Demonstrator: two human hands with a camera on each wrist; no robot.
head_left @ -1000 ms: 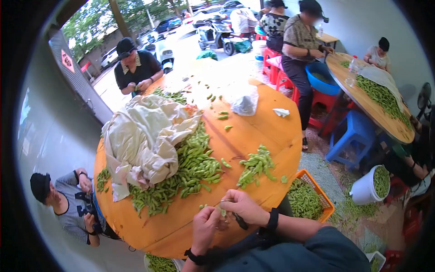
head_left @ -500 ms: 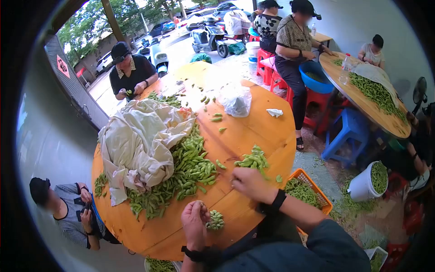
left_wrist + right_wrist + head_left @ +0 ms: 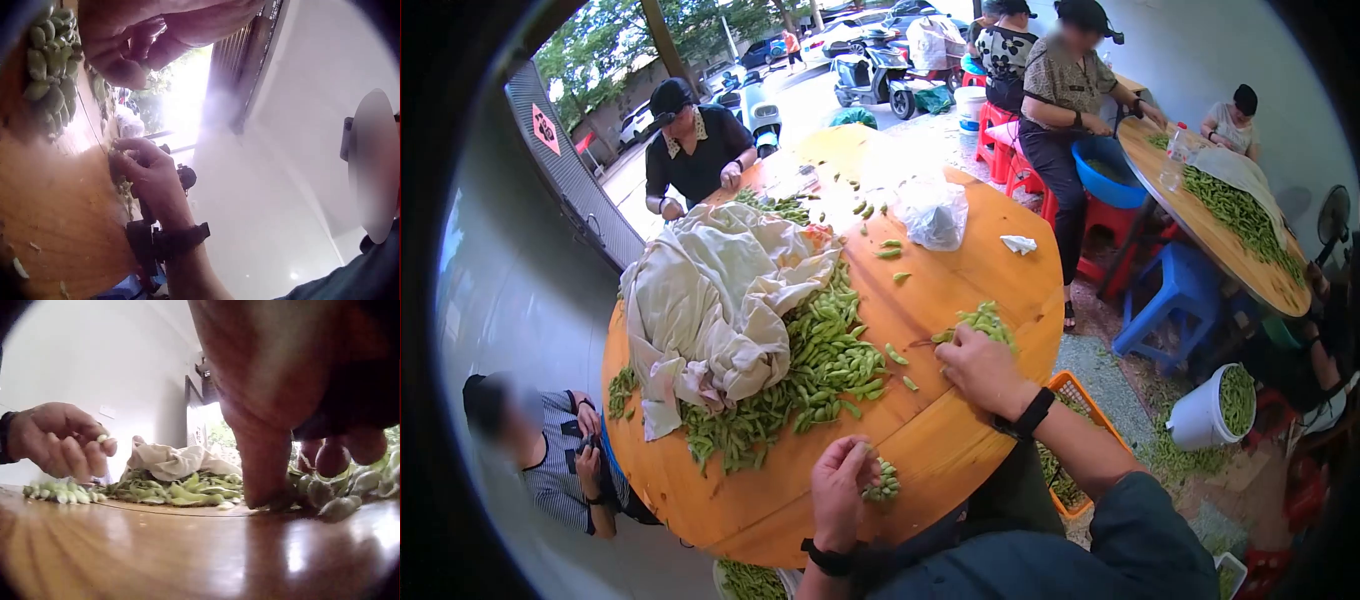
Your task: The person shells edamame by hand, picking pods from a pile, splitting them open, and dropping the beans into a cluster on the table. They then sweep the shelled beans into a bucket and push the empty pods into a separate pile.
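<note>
We are judging the work partly done: plump, green shelled beans (image 3: pixel 883 483) are lying beside our left hand (image 3: pixel 838 490), which is pinching a pale green bean (image 3: pixel 103 437), while many curved green pods (image 3: pixel 830 350) are awaiting shelling on the orange wooden table (image 3: pixel 1000 280). Our right hand (image 3: pixel 985 372) is reaching into a smaller pod pile (image 3: pixel 990 320); whether it is gripping, we cannot tell. Pods are pointing various ways, one loose pod (image 3: pixel 896 354) slanting lengthwise from upper left to lower right in the head view.
</note>
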